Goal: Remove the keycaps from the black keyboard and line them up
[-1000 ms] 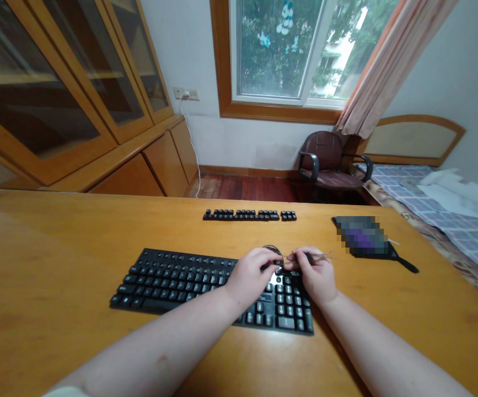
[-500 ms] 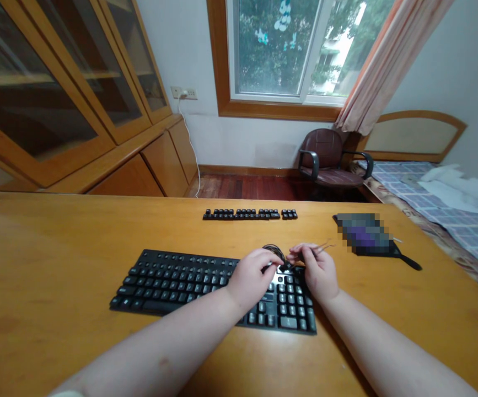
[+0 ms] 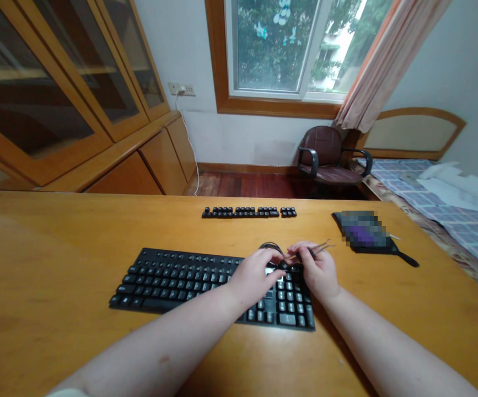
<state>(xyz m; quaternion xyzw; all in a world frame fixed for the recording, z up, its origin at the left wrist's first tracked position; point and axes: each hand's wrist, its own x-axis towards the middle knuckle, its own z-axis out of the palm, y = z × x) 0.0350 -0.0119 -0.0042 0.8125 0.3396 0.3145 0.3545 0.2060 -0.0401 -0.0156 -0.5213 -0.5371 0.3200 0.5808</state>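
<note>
A black keyboard lies on the wooden desk, and the sockets along its top row are bare of keycaps. My left hand is over its right part, thumb and forefinger curved and parted beside a small dark piece whose kind I cannot make out. At the keyboard's upper right corner, my right hand is closed on a keycap puller, whose thin metal prongs stick out to the right. Behind my left fingers lies a coil of black cable. My hands hide part of the number pad.
Loose black keycaps stand in a row near the desk's far edge. A dark pouch with a strap lies at the right, its top blurred out. Beyond the desk are an office chair, a bed and a glass-fronted cabinet.
My left thumb and forefinger have spread apart, with the thumb reaching further right. My right hand stays nearly in place with the keycap puller. The view has shifted slightly.
</note>
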